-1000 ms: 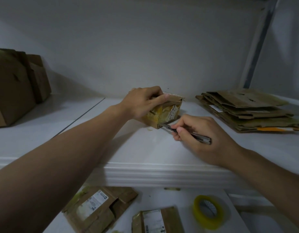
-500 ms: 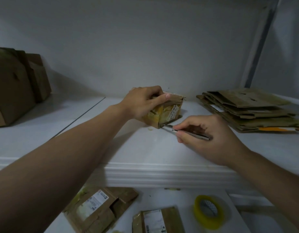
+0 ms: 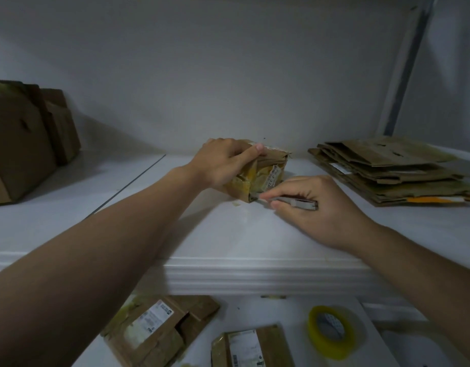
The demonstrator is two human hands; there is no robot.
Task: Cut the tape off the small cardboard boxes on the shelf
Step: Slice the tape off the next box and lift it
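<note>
At the near lower corner of the small cardboard box, the fingers of the right hand are curled together and pinch a slim grey cutter, index finger along its top, thumb beneath; the cutter lies almost flat, handle pointing right, its tip touching the box's bottom corner just above the white shelf.

On the box's left side and top, the left hand grips the box; its thumb presses across the upper front edge; the other fingers wrap over the far side and are mostly hidden.

The box stands on the shelf between the two hands, near the back wall; its top is crumpled, its front is banded with yellowish tape and carries a narrow white label.

A small tape scrap lies on the shelf just beside the box's base.

To the right, apart from the right hand, lies a stack of flattened cardboard; at the far left of the shelf stand large brown boxes, well apart from the work.

Below the shelf's moulded front edge, a lower surface bears two labelled flattened boxes and a roll of yellow tape.
</note>
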